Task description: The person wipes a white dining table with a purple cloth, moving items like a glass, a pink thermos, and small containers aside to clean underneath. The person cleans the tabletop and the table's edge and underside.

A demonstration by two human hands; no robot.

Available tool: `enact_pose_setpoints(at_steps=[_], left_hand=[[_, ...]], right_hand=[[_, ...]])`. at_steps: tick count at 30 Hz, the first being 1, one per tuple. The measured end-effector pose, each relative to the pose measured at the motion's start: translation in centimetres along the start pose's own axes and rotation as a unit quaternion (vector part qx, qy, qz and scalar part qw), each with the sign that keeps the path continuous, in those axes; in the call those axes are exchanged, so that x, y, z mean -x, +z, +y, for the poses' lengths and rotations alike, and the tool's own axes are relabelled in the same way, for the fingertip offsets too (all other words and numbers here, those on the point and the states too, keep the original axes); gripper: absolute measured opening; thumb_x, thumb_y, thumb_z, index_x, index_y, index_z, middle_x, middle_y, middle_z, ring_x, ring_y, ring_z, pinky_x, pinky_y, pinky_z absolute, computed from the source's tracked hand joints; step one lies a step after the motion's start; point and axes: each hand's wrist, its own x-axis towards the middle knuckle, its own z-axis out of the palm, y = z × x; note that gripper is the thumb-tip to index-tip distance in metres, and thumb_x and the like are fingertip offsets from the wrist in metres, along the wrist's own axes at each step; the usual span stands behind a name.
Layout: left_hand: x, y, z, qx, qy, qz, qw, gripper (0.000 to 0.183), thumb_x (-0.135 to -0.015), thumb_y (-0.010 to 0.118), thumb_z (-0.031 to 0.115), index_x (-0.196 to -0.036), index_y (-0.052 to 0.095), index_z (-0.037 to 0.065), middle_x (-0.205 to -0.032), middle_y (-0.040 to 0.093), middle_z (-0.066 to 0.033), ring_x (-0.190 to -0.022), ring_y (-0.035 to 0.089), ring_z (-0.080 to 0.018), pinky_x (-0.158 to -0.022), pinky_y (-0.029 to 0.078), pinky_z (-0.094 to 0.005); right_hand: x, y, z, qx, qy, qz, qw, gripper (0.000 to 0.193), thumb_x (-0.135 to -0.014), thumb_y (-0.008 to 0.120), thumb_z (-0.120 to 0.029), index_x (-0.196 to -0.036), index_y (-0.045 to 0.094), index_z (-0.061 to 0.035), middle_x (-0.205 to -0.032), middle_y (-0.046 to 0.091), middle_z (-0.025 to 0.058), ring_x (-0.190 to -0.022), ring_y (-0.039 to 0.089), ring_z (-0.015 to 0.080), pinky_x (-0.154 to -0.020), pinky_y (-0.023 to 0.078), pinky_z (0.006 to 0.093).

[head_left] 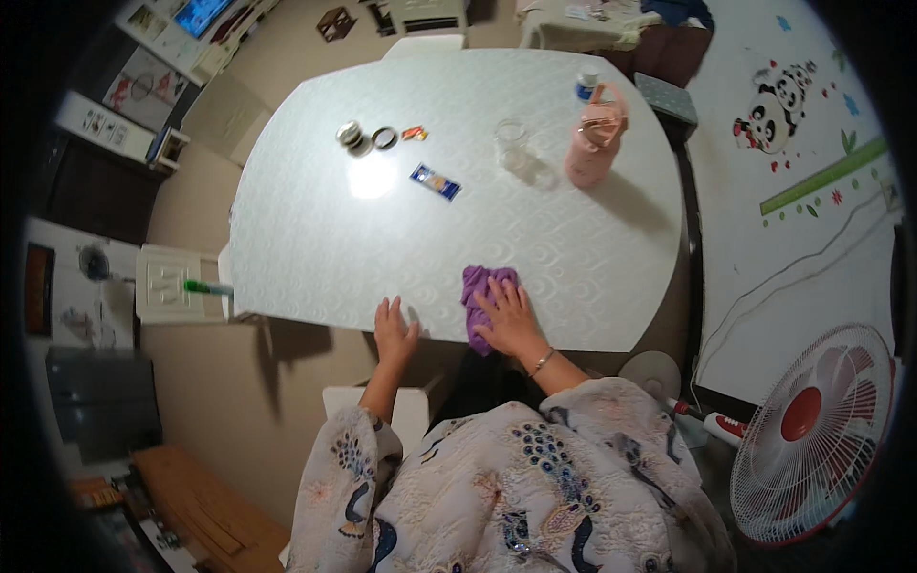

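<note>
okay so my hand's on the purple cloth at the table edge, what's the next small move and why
Probably sweep the right hand forward, pushing the purple cloth away from the near edge of the table: the cloth is bunched, partly overhanging, and the left hand braces the edge.

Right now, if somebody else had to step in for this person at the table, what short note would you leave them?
Right hand: flat, palm down on the purple cloth, pressing it onto the near edge of the white table; part of the cloth hangs over the edge.
Left hand: empty, fingers resting on the same near edge, apart from the cloth.
Further back on the table: a pink water jug, a clear glass jar, a small blue packet, tape rolls.
Done: cloth is on the table under the hand.
Left: the pictures do not show how much of the top has been wiped.
</note>
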Motion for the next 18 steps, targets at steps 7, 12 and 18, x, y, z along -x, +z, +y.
enact_pose_setpoints(at_steps=[7,12,18], left_hand=[[-9.3,0.7,10.4,0.153,0.104,0.007,0.983,0.092,-0.074,0.078,0.022,-0.147,0.025,0.002,-0.147,0.034,-0.023,-0.135,0.034,-0.0377,-0.111,0.031,-0.0438],[-19.1,5.3,18.6,0.247,0.136,-0.018,0.959,0.104,-0.069,0.082,0.022,-0.148,0.018,0.0,-0.149,0.03,-0.0215,-0.137,0.032,-0.0355,-0.112,0.029,-0.0417],[-30.0,9.8,24.7,0.295,0.098,0.158,0.937,0.104,-0.063,0.085,0.024,-0.145,0.024,0.001,-0.142,0.039,-0.0224,-0.134,0.036,-0.0353,-0.11,0.033,-0.0401]], right_hand=[[-0.9,-4.1,13.2,0.085,0.234,0.079,0.965,0.065,-0.086,0.059,-0.046,-0.144,0.041,-0.0221,-0.153,0.028,0.0147,-0.139,0.026,0.0368,-0.115,0.013,0.0519],[1.5,-7.7,19.5,0.103,0.314,0.086,0.94,0.067,-0.086,0.06,-0.041,-0.144,0.038,-0.0168,-0.15,0.031,0.0205,-0.137,0.026,0.043,-0.114,0.016,0.053],[4.1,-5.5,14.4,0.055,0.367,0.065,0.926,0.09,-0.08,0.066,-0.049,-0.149,0.025,-0.0084,-0.153,0.013,0.029,-0.138,0.013,0.0511,-0.113,0.015,0.0566]])
